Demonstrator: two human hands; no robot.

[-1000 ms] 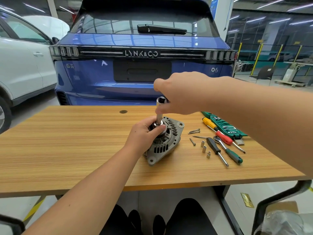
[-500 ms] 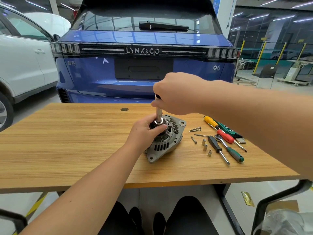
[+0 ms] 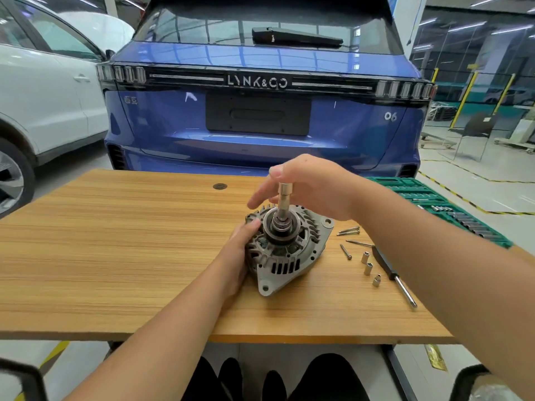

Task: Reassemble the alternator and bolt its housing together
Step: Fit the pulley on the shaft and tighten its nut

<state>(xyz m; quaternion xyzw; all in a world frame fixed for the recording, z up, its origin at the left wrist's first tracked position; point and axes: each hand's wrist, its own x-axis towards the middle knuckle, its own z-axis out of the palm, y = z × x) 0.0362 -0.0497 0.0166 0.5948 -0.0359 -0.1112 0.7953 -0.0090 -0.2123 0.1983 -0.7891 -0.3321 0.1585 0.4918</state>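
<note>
So the alternator (image 3: 285,250) sits mid-table (image 3: 115,256), pulley side up, with a long socket (image 3: 283,202) standing straight up on its shaft. Left hand (image 3: 241,256) grips the housing's left side. Right hand (image 3: 312,186) hovers right behind the socket, fingers loose and straight, gripping nothing. That vertical axis is what matters: the right hand is nearest, so I'd guess it grabs downward. Loose bolts (image 3: 348,230) lie just right.
</note>
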